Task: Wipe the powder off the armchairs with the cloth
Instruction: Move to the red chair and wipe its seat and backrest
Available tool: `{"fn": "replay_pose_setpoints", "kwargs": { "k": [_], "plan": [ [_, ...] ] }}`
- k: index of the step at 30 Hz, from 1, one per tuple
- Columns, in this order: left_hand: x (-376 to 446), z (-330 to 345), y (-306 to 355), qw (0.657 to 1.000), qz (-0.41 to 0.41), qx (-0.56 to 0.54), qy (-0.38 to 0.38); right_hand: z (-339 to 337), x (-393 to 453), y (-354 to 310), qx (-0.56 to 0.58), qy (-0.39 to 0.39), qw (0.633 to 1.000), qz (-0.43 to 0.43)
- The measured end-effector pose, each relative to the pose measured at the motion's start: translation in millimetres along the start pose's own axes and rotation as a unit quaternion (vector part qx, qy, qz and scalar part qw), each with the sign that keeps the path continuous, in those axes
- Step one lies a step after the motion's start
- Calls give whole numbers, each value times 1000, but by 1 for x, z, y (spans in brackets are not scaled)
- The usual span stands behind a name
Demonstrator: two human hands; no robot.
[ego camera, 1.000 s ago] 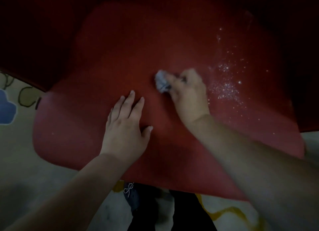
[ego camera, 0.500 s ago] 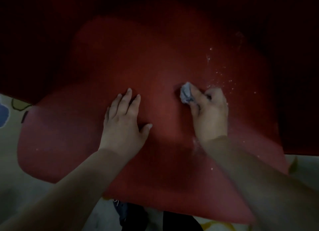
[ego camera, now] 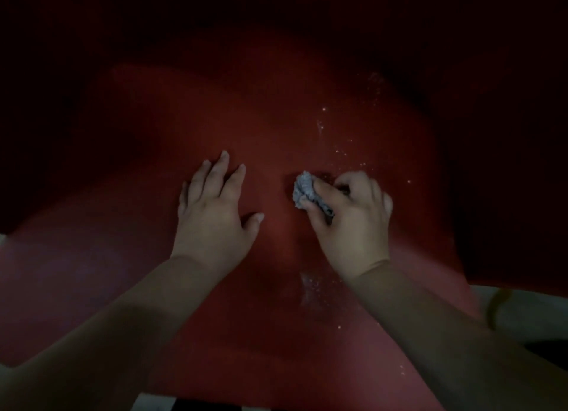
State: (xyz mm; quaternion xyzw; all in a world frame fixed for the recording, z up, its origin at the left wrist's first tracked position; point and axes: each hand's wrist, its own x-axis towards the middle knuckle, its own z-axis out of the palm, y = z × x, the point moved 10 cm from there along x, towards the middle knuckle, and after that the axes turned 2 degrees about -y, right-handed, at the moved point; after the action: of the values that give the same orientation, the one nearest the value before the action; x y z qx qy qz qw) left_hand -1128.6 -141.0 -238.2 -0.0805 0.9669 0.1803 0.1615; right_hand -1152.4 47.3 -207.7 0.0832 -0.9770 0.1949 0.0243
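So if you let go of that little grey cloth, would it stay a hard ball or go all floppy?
Probably floppy: the cloth looks crumpled and wrinkly where the right hand bunches it. It likely weighs very little, since a few fingers hold it. It would probably slide, not roll, on the smooth-looking red seat.

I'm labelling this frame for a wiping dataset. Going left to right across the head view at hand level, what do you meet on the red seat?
Left hand resting flat on the red seat → crumpled cloth → right hand gripping it → scattered powder.
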Motion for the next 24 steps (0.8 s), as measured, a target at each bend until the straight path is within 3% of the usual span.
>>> {"fn": "replay_pose_setpoints", "kwargs": {
  "k": [5, 10, 15, 21, 24],
  "plan": [
    [11, 0, 7, 1000, 26, 14, -3, 3, 7, -7, 18, -1, 999, -32],
    [18, 1, 12, 998, 53, 27, -13, 19, 23, -30, 31, -34, 988, -145],
    [36, 0, 24, 996, 76, 40, -13, 4, 34, 30, 76, 28, 997, 7],
    [63, -6, 40, 993, 107, 39, -12, 16, 61, 8, 112, 29, 992, -50],
    [74, -8, 43, 992, 118, 41, -14, 6, 91, 32, 102, 81, 991, -8]
  ]
}}
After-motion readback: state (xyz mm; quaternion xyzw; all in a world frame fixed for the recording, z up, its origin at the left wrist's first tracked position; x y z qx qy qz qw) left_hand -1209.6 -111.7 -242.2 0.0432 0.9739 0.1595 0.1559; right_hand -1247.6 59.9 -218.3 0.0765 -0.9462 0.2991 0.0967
